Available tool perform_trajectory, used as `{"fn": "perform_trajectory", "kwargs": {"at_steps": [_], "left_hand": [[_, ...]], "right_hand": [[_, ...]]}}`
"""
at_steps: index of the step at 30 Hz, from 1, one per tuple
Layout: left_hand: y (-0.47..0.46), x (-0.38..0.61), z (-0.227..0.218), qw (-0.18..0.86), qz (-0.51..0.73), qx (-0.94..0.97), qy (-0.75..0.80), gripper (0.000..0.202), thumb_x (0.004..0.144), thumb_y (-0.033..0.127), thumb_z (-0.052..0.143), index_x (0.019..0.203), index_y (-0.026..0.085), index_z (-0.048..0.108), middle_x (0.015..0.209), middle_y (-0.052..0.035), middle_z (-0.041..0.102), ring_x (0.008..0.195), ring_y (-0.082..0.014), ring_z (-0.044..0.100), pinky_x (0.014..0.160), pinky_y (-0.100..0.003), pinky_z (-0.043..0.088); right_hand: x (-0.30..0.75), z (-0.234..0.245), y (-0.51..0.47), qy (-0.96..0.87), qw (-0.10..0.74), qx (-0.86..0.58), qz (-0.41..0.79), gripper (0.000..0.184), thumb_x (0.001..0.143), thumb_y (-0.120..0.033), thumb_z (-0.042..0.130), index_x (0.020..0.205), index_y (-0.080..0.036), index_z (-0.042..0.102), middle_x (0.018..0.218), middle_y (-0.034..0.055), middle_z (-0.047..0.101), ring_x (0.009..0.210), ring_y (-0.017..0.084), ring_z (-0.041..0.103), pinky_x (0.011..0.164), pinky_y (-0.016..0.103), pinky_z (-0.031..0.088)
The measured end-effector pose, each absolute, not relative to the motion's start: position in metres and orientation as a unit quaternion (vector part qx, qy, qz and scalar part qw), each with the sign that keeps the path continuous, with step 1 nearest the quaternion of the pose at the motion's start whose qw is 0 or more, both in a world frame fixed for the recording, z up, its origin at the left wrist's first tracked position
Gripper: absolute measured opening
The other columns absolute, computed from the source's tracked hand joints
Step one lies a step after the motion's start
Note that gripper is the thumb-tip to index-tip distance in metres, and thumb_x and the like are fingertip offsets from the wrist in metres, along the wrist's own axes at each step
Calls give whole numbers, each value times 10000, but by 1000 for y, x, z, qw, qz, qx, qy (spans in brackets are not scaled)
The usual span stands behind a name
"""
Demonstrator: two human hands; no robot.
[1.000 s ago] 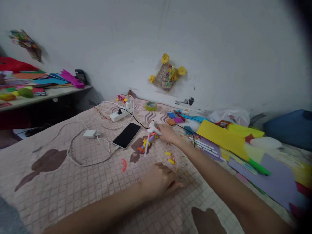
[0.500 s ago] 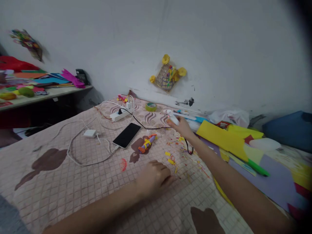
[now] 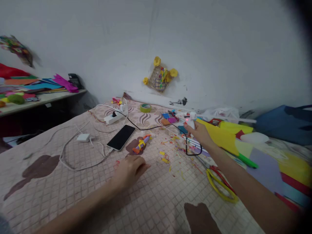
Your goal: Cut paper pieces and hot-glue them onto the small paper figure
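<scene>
My right hand (image 3: 200, 132) is closed round a white glue gun (image 3: 190, 119) with a red light on it, held over the coloured paper sheets (image 3: 220, 135). The gun's black cord (image 3: 156, 126) runs back to a white power strip (image 3: 112, 118). My left hand (image 3: 130, 170) rests on the pink patterned cloth (image 3: 60, 195), fingers loosely curled, nothing in it. Just beyond it lies a small orange, purple and yellow paper craft (image 3: 141, 144), beside a black phone (image 3: 121, 137).
Yellow-handled scissors (image 3: 220, 187) lie under my right forearm. Paper scraps (image 3: 165, 157), a green tape roll (image 3: 145, 108), a white charger (image 3: 83, 137) with cable, a green marker (image 3: 247, 160) and a blue bag (image 3: 282, 123) surround them. A shelf (image 3: 36, 99) with paper stands left.
My right hand lifted the glue gun off the paper craft and carried it right, over the paper sheets. My left hand slid left toward the craft. The scissors came into view.
</scene>
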State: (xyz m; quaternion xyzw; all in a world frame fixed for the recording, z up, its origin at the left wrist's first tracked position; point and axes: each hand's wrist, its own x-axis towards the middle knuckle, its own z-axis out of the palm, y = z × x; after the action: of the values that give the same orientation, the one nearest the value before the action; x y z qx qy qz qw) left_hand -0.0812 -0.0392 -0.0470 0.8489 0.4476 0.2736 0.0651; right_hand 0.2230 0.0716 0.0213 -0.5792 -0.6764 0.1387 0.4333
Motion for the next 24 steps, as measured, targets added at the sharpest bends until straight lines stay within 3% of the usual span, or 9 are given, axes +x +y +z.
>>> {"fn": "perform_trajectory", "kwargs": {"at_steps": [5,11,18,24], "left_hand": [[-21,-96,-39,87,335,793,502,127,851,255,469,859,204,584,772,-10,641,644,-124,569,588,-232,417],[0,-105,-27,121,368,763,518,95,799,239,529,848,194,597,747,-7,634,608,-119,540,570,-231,415],[55,-39,5,128,396,790,450,192,799,279,527,739,164,668,714,-25,618,671,-133,519,620,-244,381],[107,39,4,197,407,765,459,310,724,412,613,832,126,667,593,17,546,548,-106,469,498,-214,313]], "right_hand": [[232,15,69,-655,447,-590,151,344,757,-489,536,575,-198,509,479,-5,560,501,153,514,533,262,363],[237,8,61,-643,456,-583,196,404,759,-519,528,525,-189,513,457,-4,552,484,136,491,525,254,357],[235,-1,54,-631,495,-549,236,397,759,-528,535,554,-188,510,494,-17,562,512,138,521,581,262,400],[223,-2,47,-615,533,-516,268,382,778,-516,522,573,-195,503,512,-27,537,471,122,505,538,251,415]]}}
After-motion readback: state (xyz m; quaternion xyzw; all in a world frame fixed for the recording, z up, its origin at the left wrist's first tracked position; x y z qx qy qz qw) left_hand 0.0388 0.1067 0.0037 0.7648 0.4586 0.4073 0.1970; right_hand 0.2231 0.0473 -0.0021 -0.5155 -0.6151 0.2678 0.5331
